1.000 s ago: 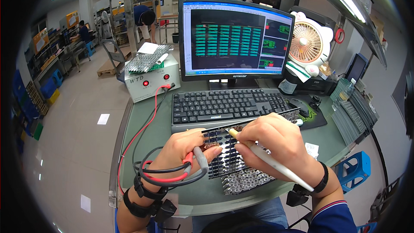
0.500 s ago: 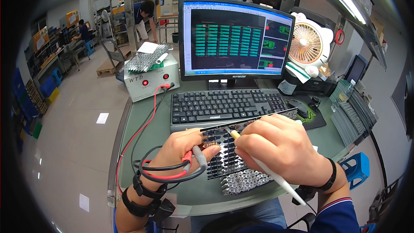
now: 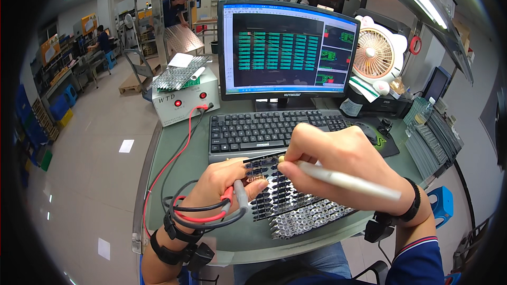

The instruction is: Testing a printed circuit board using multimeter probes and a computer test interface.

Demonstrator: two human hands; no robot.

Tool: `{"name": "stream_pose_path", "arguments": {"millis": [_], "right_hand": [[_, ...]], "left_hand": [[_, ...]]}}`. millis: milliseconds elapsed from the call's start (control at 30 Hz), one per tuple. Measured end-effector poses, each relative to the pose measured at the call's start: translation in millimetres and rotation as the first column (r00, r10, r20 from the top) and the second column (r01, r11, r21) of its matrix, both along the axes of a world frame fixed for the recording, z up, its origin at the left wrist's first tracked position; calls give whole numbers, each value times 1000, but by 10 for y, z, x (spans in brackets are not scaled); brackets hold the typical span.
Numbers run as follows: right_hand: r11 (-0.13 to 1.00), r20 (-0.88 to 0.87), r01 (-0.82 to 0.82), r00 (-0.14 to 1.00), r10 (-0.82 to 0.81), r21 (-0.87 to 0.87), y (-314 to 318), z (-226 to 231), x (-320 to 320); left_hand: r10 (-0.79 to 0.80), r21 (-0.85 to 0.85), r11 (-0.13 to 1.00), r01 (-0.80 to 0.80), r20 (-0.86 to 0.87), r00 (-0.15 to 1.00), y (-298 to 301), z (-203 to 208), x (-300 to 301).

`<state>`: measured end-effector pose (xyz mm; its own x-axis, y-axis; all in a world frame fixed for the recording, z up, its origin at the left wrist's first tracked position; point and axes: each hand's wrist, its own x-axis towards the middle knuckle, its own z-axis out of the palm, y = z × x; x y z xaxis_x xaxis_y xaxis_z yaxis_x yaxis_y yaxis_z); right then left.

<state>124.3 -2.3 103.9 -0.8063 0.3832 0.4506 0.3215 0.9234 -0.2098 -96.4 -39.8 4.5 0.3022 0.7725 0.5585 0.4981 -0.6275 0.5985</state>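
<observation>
My left hand [image 3: 217, 178] grips the left edge of a dark panel of small circuit boards [image 3: 275, 194], thumb on top. A red connector [image 3: 227, 196] and a grey connector [image 3: 243, 191] lie against this hand, their leads looped by the wrist. My right hand [image 3: 338, 150] is closed around a white pen-shaped tool [image 3: 351, 182] with a pale yellow collar [image 3: 281, 159] at the panel's upper part. The tool's tip is hidden, and its handle is blurred. Under the panel lies a silvery panel of small parts [image 3: 309, 219] on the green desktop.
A black keyboard [image 3: 253, 131] and a monitor [image 3: 285, 47] stand beyond the panel. Left is a grey box [image 3: 185, 104] with plugged-in leads, topped by panels. A fan [image 3: 374, 55], mouse [image 3: 366, 133], bottle [image 3: 424, 111] and stacked grey trays [image 3: 430, 145] stand right. A person [image 3: 173, 13] stands behind.
My right hand has moved slightly up and left with the tool, whose handle now points more to the right. The left hand stays. The person behind has straightened up, holding a sheet-like panel.
</observation>
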Motion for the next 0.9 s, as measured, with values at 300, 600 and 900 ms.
{"name": "stream_pose_path", "arguments": {"millis": [300,600,900], "right_hand": [[717,-239,-131,970,-51,-685,114,-81,133],[975,-208,-166,958,195,150,159,-389,184],[960,-215,-181,950,226,212,162,-415,165]], "left_hand": [[-52,10,999,52,54,997,42,-37,20],[-39,37,999,37,63,997,58,-33,39],[-30,41,999,28,56,998,17,-38,14]]}}
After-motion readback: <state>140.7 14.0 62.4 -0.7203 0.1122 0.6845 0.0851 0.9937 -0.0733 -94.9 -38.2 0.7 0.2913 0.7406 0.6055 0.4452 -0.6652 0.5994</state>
